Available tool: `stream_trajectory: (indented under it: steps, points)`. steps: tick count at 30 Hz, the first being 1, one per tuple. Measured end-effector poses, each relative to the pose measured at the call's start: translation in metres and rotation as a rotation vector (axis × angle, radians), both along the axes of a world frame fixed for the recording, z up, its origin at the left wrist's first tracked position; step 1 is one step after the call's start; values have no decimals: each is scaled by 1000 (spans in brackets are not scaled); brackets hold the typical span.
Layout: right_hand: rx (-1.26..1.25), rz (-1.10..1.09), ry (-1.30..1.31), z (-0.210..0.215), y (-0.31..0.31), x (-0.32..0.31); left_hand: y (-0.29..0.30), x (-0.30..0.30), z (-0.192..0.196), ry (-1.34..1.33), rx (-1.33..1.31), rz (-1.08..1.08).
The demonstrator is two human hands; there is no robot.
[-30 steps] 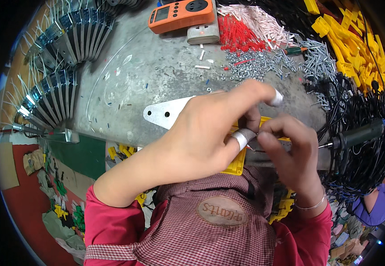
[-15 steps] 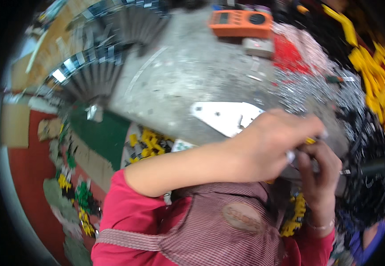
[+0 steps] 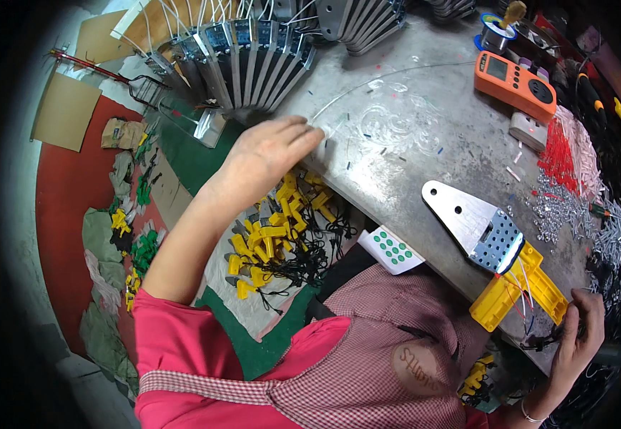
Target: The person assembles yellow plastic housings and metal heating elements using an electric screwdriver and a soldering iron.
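Observation:
My left hand (image 3: 271, 154) is held over the table's left edge, fingers stretched out and nothing visible in them. At the right, my right hand (image 3: 578, 332) has its thumb and fingers apart, beside the end of an opened yellow plastic handle casing (image 3: 493, 304). White and red wires run through the casing, and a black cord (image 3: 539, 342) passes from it close to my right thumb. Joined to the casing is a perforated metal sleeve (image 3: 498, 243) with a tapered silver plate (image 3: 457, 207) that has two holes. This piece lies on the grey metal table (image 3: 396, 171).
An orange meter (image 3: 516, 86) stands at the far right, near a solder spool (image 3: 496, 32). Red sleeves (image 3: 559, 154) and loose screws (image 3: 560, 211) lie beyond the plate. Finned metal parts (image 3: 246, 64) stand far left; yellow handles (image 3: 274, 236) are piled below the table edge.
My left hand has left the right hand and swung far to the left. My right hand has moved slightly right and its fingers have parted. The yellow casing and its wires now show.

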State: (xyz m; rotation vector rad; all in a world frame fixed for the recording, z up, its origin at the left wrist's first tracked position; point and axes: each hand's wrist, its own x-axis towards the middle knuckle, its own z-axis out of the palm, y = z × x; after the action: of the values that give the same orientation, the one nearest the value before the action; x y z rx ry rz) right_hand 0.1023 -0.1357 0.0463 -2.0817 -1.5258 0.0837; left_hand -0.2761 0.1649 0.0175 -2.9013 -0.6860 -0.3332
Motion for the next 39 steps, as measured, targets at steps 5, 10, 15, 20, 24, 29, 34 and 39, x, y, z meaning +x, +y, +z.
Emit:
stream_trajectory:
  steps: [5, 10, 15, 20, 24, 29, 34, 39]
  points:
    - [1, 66, 29, 2, 26, -12, 18, 1, -9, 257, 32, -167]
    - [25, 159, -115, 6, 36, -20, 25, 17, 0, 300, 29, -304]
    - [4, 77, -133, 12, 32, -5, 15, 42, 14, 45, -541, -275]
    - [-33, 54, -17, 18, 66, 26, 14, 65, 16, 8, -727, -264]
    - [-108, -138, 258, 16, 92, 69, 15, 93, 21, -59, -550, -325]
    - [38, -28, 325, -15, 181, 136, -2, 141, 13, -325, -625, -385]
    - [235, 145, 56, -36, 238, 145, -22, 175, 8, -394, -976, -361]
    - [499, 179, 187, -16, 222, 136, -31, 178, -4, -341, -1146, -304]
